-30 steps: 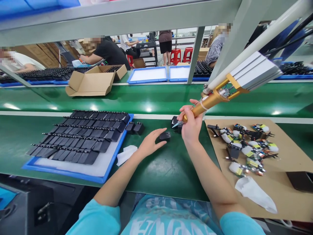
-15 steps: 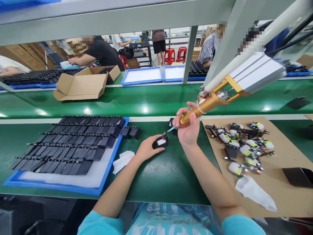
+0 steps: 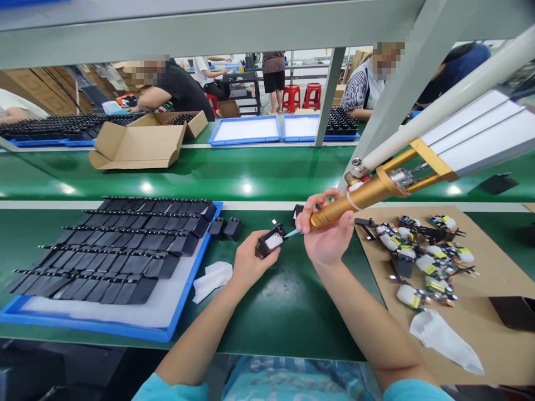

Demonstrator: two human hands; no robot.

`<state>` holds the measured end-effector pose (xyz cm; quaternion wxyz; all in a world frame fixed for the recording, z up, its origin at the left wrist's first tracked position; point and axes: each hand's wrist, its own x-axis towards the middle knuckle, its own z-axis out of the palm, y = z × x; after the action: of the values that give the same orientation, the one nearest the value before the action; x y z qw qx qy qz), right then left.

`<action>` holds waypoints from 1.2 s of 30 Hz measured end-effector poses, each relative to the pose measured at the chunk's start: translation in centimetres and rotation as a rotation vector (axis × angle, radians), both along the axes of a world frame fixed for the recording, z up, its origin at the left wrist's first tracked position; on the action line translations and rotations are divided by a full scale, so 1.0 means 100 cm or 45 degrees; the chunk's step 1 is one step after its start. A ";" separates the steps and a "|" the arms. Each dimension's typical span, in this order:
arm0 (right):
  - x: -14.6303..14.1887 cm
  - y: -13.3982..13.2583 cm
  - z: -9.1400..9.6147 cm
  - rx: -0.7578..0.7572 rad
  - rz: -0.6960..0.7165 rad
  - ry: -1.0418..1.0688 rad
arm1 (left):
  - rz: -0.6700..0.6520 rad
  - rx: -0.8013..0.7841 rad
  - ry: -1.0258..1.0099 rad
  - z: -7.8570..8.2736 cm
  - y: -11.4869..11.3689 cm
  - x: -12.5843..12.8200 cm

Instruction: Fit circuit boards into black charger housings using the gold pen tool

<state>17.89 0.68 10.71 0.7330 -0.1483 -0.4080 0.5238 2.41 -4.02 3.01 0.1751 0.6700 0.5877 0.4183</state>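
My left hand (image 3: 251, 259) pinches a small black plastic housing (image 3: 264, 248) above the green bench, its open side facing up and white material showing inside. My right hand (image 3: 328, 242) grips the gold barrel of a glue dispenser (image 3: 355, 201), thumb and fingers around it. The dispenser's light blue nozzle (image 3: 292, 233) reaches the housing's right end; whether the tip touches a part inside cannot be made out. Two black housings (image 3: 224, 228) stand to the left, and another dark part (image 3: 297, 212) sits partly hidden behind my right hand.
At left, a blue-rimmed tray (image 3: 161, 332) carries rows of black housings. White cloths (image 3: 212, 280) lie on the bench and cardboard sheet (image 3: 480, 278), which also bears several circuit assemblies (image 3: 428, 250). An open carton (image 3: 137, 146) stands beyond. Co-workers sit across the line.
The nozzle has come to the housing's end, and my left hand has tilted the housing up toward it. The dispenser's rear has swung right in view.
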 end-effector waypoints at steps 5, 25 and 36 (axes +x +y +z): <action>-0.001 -0.003 0.001 0.018 -0.022 0.001 | -0.023 0.042 0.013 0.003 -0.002 0.001; -0.006 -0.012 0.007 0.050 0.035 0.068 | -0.124 -0.017 -0.209 -0.001 -0.002 0.019; -0.009 -0.021 0.009 0.126 0.135 0.080 | -0.184 0.272 -0.200 -0.002 -0.005 0.026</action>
<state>16.96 -1.45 11.59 0.7230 -0.0735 -0.4173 0.5456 5.04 -4.54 2.81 0.1778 0.6905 0.4747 0.5159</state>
